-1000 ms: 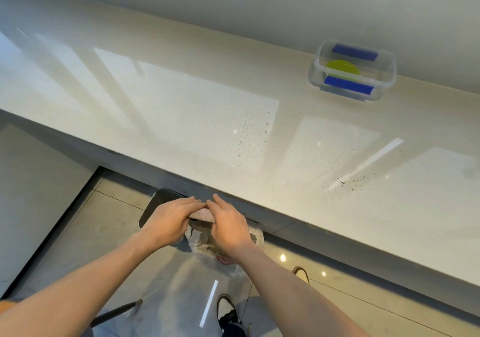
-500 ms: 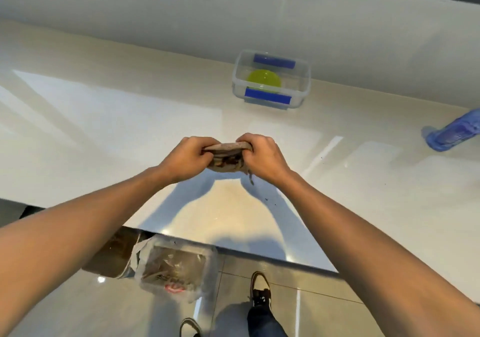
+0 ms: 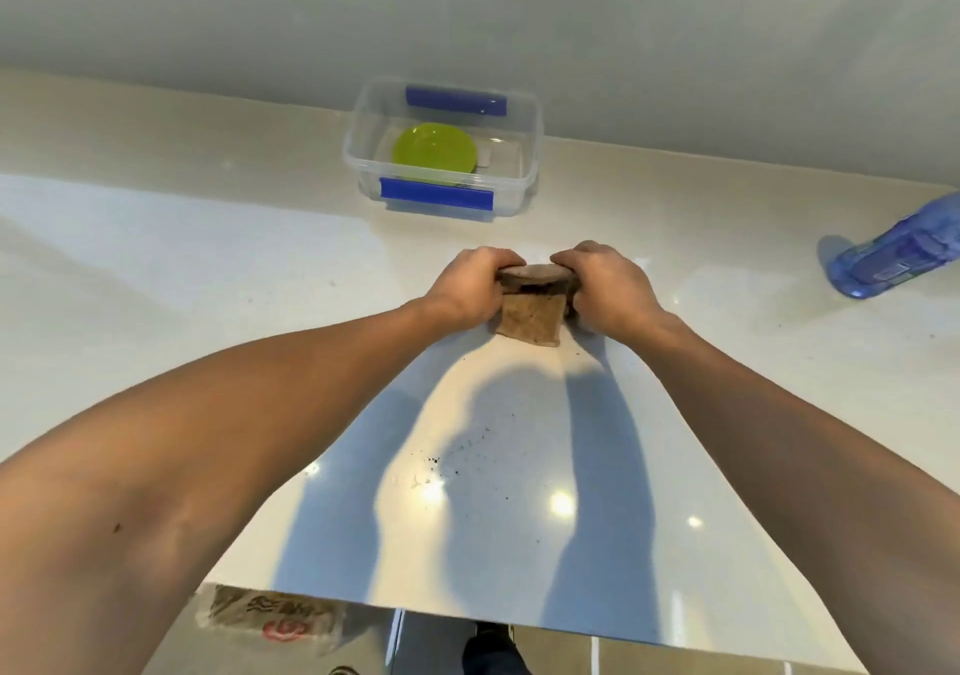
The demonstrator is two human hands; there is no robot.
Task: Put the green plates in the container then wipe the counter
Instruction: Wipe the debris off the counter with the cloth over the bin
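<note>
Both hands have travelled forward from the near edge to the middle of the counter [image 3: 156,269] since the earlier frames, and the brown cloth now touches the surface instead of hanging above the floor. Ordered by size: the pale, glossy counter fills most of the view and meets a plain wall [image 3: 467,9] at the back. Two bare forearms reach in from the lower corners and cast bluish shadows on the surface. A clear container [image 3: 524,154] with blue clips on its near and far sides stands against the wall, just beyond the hands. One green plate [image 3: 434,153] lies flat inside it, toward its left side. A blue bottle [image 3: 904,253] lies on its side at the right edge, well apart from the hands. The left hand [image 3: 470,289] and right hand [image 3: 610,289] grip opposite ends of the folded cloth [image 3: 531,318]; the fingers of each curl tightly together over its top, knuckles raised. The lower edge of the cloth rests on the counter while its upper fold is bunched between the two fists. Dark crumbs [image 3: 457,458] lie scattered on the surface between the forearms, nearer the front edge. Below that edge, a plastic bag [image 3: 270,622] and a shoe [image 3: 493,651] show on the floor.
</note>
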